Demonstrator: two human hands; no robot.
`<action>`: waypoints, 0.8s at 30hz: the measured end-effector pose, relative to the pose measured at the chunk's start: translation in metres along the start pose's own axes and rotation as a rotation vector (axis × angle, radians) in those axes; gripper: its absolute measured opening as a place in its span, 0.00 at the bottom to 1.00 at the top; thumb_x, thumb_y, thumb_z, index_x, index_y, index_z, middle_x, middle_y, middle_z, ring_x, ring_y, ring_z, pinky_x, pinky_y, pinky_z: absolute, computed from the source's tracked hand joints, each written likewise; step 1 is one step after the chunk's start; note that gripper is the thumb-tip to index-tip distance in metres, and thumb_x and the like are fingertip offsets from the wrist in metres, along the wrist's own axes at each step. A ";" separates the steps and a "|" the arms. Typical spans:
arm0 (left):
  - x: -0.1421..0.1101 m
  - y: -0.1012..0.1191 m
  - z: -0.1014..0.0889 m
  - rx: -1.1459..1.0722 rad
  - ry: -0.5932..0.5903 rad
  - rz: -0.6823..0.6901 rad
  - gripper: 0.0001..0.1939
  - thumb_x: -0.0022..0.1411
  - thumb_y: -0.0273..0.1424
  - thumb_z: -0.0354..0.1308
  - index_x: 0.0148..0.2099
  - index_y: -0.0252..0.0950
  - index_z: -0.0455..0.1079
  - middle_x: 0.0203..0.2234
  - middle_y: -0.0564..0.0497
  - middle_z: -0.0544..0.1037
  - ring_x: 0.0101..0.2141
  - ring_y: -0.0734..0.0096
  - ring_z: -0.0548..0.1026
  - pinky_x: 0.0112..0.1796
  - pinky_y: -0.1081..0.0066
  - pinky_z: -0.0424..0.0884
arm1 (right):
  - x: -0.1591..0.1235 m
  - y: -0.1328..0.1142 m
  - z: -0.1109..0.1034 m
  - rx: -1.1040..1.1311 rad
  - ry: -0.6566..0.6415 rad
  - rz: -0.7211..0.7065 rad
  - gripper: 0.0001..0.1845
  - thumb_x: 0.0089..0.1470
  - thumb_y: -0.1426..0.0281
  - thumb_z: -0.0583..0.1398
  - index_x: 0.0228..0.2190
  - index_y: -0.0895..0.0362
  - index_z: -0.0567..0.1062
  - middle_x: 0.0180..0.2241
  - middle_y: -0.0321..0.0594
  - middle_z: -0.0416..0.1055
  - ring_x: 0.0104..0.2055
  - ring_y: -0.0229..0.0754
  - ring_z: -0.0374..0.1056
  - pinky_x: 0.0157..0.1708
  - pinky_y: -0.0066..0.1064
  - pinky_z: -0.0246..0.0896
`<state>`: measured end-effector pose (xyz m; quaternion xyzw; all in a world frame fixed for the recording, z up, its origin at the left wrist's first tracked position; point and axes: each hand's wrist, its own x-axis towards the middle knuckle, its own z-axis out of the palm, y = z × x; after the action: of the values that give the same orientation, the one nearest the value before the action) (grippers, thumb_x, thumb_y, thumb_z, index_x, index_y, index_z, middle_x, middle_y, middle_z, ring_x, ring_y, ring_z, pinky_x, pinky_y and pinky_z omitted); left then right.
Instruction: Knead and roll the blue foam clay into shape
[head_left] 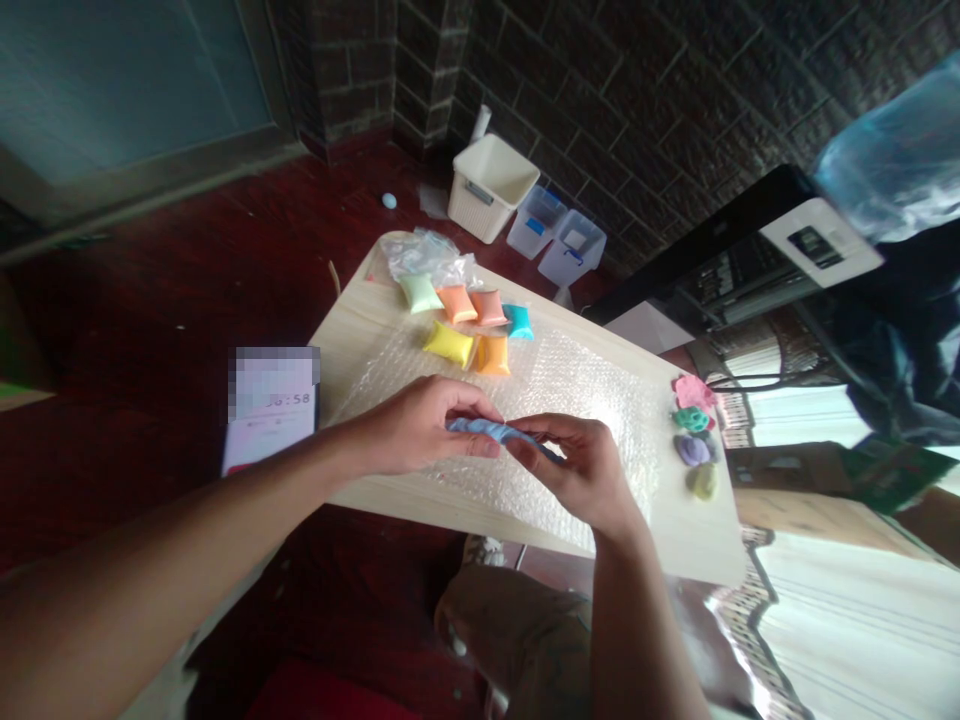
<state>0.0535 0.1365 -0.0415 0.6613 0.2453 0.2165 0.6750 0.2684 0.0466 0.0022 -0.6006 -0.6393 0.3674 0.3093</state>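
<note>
A strip of blue modelling clay [484,428] is stretched between my two hands, above the bubble wrap. My left hand [420,425] pinches its left end, with the thumb below and the fingers above. At the right end, my right hand [581,460] closes on the clay, its fingers hiding part of it. Beyond my hands lie small pillow-shaped packets: yellow [448,345], orange [493,354], pale green [421,293], peach [457,303], salmon [489,308] and turquoise [519,321].
Bubble wrap [600,400] covers much of the wooden table [705,545]. Shaped lumps in pink [694,391], green [691,419], purple [693,450] and yellow-green [703,482] sit at the right end. A phone [274,425] is at the left; a cream bin [489,190] stands behind.
</note>
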 end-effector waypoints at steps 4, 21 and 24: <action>0.001 -0.001 -0.001 0.000 -0.015 -0.032 0.16 0.63 0.40 0.68 0.47 0.33 0.80 0.29 0.50 0.81 0.30 0.70 0.76 0.32 0.70 0.69 | 0.001 0.002 0.002 -0.030 0.038 -0.082 0.20 0.52 0.66 0.73 0.48 0.54 0.83 0.41 0.42 0.84 0.39 0.46 0.80 0.40 0.38 0.77; 0.000 -0.003 0.003 0.030 0.112 0.074 0.20 0.55 0.35 0.72 0.49 0.34 0.78 0.42 0.47 0.84 0.43 0.62 0.82 0.44 0.66 0.76 | 0.001 0.005 0.003 0.037 0.084 -0.046 0.12 0.55 0.66 0.71 0.42 0.53 0.82 0.38 0.41 0.84 0.38 0.45 0.81 0.39 0.37 0.79; -0.001 -0.002 0.003 0.097 0.097 0.085 0.17 0.60 0.37 0.69 0.48 0.35 0.79 0.40 0.48 0.84 0.40 0.64 0.82 0.42 0.67 0.76 | 0.001 0.001 0.003 -0.011 0.108 -0.081 0.12 0.55 0.68 0.71 0.42 0.53 0.82 0.39 0.40 0.83 0.39 0.45 0.81 0.39 0.37 0.78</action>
<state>0.0549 0.1333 -0.0434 0.6917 0.2597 0.2647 0.6197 0.2666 0.0470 -0.0003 -0.5949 -0.6475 0.3179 0.3547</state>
